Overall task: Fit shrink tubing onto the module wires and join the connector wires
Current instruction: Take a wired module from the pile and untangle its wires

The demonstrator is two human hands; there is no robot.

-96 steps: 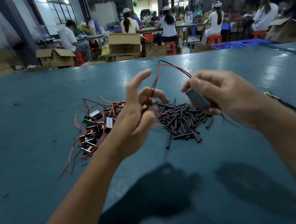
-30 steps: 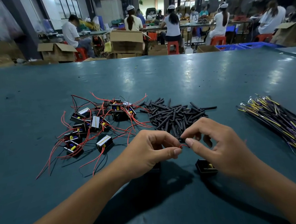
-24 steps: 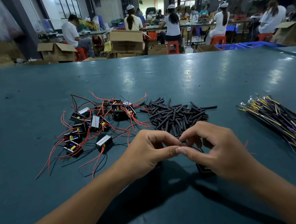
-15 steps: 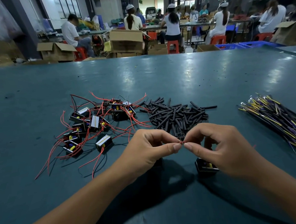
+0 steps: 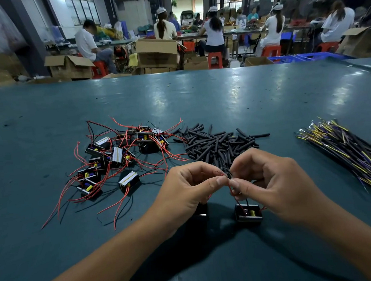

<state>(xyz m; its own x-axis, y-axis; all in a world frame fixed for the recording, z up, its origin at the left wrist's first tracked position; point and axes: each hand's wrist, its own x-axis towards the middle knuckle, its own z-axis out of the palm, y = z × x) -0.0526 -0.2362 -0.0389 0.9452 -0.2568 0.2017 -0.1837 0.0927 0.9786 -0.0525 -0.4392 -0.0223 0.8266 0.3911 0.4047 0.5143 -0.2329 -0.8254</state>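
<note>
My left hand [image 5: 186,189] and my right hand [image 5: 269,183] meet fingertip to fingertip above the table, both pinching a thin red wire [image 5: 230,188] where their thumbs touch. That wire runs down to a small black module [image 5: 248,213] lying on the table below my right hand. A second black module [image 5: 200,209] shows partly under my left hand. A heap of short black shrink tubing pieces [image 5: 217,143] lies just beyond my hands. I cannot tell whether a tube sits on the pinched wire.
A pile of black modules with red and black wires [image 5: 118,157] lies at the left of the blue-green table [image 5: 199,96]. A bundle of yellow, purple and black connector wires [image 5: 350,149] lies at the right. Beyond the far edge people sit at benches among cardboard boxes.
Since 3.2 s ago both hands came down from a raised position to just above the table. Over the last second they stay together, fingertips shifting slightly on the red wire.
</note>
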